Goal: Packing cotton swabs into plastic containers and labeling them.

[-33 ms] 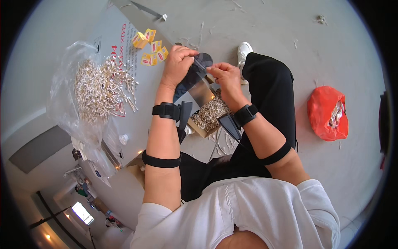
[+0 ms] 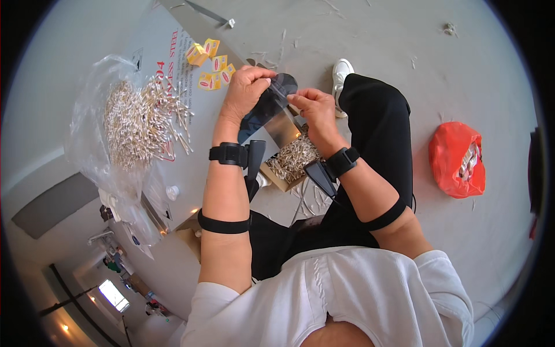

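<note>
My left hand is closed, its thumb and fingers pinching at the edge of the steel-topped table. My right hand pinches close beside it, the fingertips almost meeting the left's. Between them lies something thin and partly see-through, too small to make out, over a dark rounded shape. Below the hands, a cardboard box holds many cotton swabs. To the left, a heap of cotton swabs spills from a clear plastic bag onto the table.
Several small yellow packets lie on the table beyond my left hand. A red plastic bag with pale contents stands on the floor at right. Loose white scraps litter the floor near the box. My white shoe is just beyond my right hand.
My left forearm has shifted very slightly to the left. Both hands keep the same pinch, and the rest looks the same.
</note>
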Demonstrator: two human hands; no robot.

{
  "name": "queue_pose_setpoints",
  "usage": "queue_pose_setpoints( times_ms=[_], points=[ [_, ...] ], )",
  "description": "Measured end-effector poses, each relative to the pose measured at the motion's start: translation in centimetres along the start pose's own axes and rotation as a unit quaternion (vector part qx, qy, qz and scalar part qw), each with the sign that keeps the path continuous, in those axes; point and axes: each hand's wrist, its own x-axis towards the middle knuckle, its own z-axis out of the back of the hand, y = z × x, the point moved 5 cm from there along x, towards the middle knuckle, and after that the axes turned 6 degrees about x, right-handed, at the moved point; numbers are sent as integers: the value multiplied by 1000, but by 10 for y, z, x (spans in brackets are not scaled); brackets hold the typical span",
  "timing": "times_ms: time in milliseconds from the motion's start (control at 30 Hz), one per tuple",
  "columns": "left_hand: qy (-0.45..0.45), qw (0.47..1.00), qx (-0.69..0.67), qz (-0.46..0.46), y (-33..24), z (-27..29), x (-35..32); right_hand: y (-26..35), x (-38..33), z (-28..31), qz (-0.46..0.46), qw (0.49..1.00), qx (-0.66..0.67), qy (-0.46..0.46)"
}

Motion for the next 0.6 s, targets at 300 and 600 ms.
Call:
queue_pose_setpoints(
  times_ms=[300, 600],
  points=[
    [109, 980, 137, 95, 22, 11, -31, -17, -25, -31, 279, 899, -337, 33],
    [123, 956, 206, 169, 18, 0, -23, -26, -8, -19, 221, 885, -411, 3]
  ],
)
